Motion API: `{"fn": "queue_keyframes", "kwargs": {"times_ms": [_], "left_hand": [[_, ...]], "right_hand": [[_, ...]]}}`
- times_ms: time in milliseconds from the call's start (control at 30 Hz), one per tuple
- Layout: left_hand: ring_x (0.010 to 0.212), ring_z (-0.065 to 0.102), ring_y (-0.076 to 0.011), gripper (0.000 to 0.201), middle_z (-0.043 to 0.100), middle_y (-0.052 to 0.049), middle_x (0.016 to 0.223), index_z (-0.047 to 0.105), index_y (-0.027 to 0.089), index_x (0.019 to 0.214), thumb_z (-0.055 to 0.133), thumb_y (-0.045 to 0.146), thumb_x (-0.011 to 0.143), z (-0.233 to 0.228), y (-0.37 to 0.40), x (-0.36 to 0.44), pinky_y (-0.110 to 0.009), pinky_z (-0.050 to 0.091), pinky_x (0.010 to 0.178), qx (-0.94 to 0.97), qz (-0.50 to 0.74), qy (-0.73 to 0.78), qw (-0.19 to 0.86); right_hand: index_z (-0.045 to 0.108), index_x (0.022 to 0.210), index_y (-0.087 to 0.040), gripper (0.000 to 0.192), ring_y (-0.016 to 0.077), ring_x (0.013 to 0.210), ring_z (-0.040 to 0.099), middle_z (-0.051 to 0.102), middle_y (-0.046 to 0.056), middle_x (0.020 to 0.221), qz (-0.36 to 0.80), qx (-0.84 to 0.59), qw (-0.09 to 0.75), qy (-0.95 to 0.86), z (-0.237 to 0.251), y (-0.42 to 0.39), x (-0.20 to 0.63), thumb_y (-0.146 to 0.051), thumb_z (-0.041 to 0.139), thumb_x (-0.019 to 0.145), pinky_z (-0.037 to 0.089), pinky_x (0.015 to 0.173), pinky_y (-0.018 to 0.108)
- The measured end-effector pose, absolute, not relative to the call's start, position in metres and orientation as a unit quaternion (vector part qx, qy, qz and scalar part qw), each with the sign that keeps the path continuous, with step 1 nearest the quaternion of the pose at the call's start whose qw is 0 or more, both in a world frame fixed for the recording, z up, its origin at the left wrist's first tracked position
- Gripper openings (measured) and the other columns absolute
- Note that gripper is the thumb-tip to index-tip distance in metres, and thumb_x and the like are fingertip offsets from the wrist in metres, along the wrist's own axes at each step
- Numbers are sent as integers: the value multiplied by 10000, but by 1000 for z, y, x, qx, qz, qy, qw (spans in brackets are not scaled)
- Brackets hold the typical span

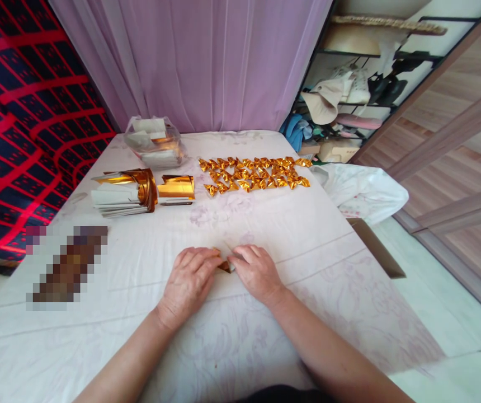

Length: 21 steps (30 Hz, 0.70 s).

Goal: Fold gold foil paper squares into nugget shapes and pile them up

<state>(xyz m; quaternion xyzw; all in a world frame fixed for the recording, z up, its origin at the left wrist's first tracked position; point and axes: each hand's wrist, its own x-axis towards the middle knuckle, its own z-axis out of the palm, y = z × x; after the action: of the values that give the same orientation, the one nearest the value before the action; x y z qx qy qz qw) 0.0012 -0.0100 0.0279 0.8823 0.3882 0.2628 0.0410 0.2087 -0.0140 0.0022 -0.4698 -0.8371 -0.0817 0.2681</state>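
Observation:
My left hand (190, 280) and my right hand (257, 271) lie side by side on the white cloth of the table (265, 224), fingertips meeting over a small piece of gold foil paper (225, 265). Both hands press and pinch it; most of the paper is hidden under the fingers. Farther back lie several folded gold paper pieces (254, 173) laid out in rows. At the back left sit a stack of gold foil sheets (125, 191) and a smaller gold stack (176, 188).
A clear plastic bag of paper (155, 143) stands at the back by the purple curtain (198, 61). A white plastic bag (362, 193) hangs off the right edge. A shelf with hats and shoes (349, 95) is beyond. A blurred patch (68, 266) lies left.

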Motion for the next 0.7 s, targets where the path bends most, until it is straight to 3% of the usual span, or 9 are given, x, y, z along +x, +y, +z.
{"fn": "queue_keyframes", "kwargs": {"times_ms": [133,400,700], "left_hand": [[1085,585,-220,252,705,-29,1108,655,266,1136,533,186,931,22,-21,2,-436,359,1035,902,237,362,7],[1096,593,-239,278,718,-3,1112,674,275,1090,535,109,916,14,-17,-3,-456,351,1033,902,218,372,-15],[1081,599,-249,258,724,-14,1089,685,274,1072,535,140,911,14,-17,-11,-467,376,1004,897,201,394,6]], "right_hand": [[706,910,-243,158,172,866,557,678,26,987,-72,-466,258,-844,3,-15,207,-187,560,934,427,745,325],[691,922,-231,139,168,884,570,673,22,991,-26,-421,271,-865,7,-18,205,-188,560,937,435,775,320],[680,951,-220,210,165,843,567,673,22,936,14,-402,257,-879,8,-21,205,-171,475,959,446,766,313]]}}
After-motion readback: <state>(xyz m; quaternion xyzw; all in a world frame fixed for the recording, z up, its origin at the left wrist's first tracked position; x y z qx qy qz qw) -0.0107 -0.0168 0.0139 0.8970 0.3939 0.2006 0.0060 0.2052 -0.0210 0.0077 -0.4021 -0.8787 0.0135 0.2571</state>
